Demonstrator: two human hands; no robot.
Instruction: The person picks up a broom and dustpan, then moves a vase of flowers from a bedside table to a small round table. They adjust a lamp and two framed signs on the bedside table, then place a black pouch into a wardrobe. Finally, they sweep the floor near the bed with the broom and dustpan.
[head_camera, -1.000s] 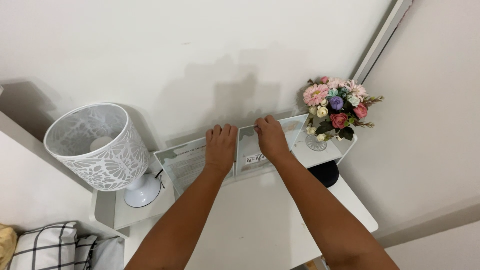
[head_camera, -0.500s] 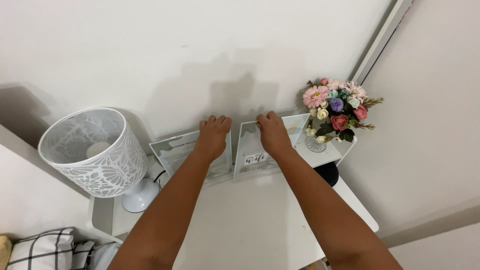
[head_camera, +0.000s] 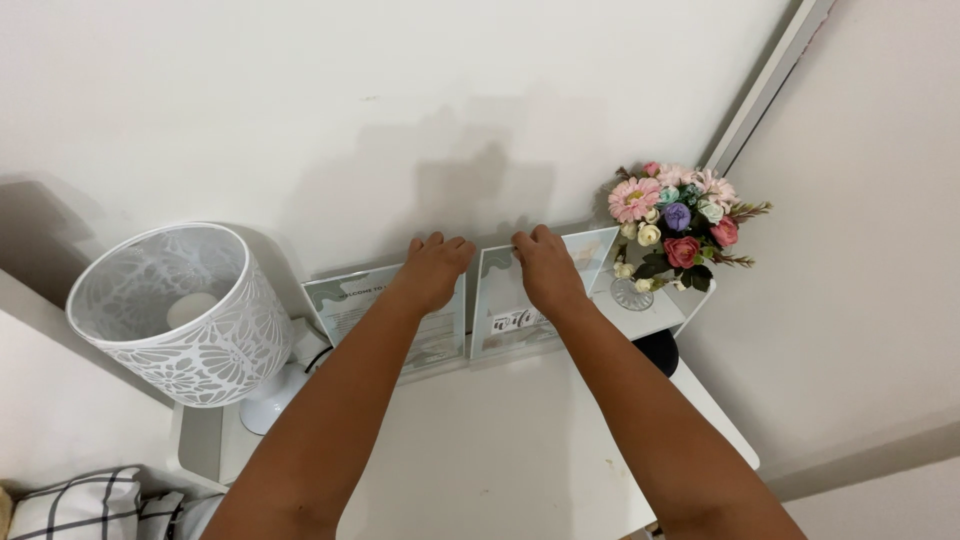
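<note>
2 sign cards stand side by side at the back of the white table (head_camera: 480, 450), near the wall. Left hand (head_camera: 432, 272) grips the top edge of the left card (head_camera: 350, 300); right hand (head_camera: 545, 268) grips the right card (head_camera: 510, 310). Both cards are upright, faces toward the person, long axes running left-right. Lamp (head_camera: 185, 315) is just left, flowers (head_camera: 680, 225) just right; open tabletop in front.

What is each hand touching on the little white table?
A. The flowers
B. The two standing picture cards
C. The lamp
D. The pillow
B: the left hand rests on the top of the left card and the right hand on the right card, both standing against the wall, between the lamp and the flowers.
</note>
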